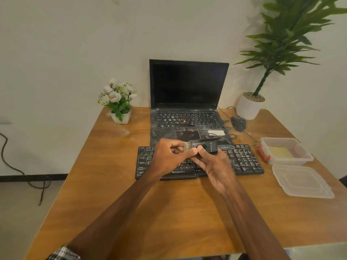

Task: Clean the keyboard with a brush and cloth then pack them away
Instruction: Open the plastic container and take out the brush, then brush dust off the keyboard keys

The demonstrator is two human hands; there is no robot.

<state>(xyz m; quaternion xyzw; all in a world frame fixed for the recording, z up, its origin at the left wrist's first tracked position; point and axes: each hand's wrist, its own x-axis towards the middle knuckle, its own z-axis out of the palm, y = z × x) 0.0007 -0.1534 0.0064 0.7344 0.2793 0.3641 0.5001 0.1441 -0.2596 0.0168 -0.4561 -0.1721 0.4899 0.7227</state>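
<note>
Brush (203,146) held above keyboard (244,158): body gripped by right hand (217,167), bristle end apparently pinched by curled left hand (167,158). Keyboard seen dusty; brushing judged barely begun. Cloth (280,152) lies in open box (289,162), lid (302,182) beside. Wiping and packing remain.

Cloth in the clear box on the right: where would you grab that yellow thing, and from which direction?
Pinch the cloth near its middle, coming straight down from above. It lies flat on the bottom of the open container, whose walls block any sideways reach; the lid lies off beside it, so the top is free. Probably the right hand, once it lets go of the brush.
</note>
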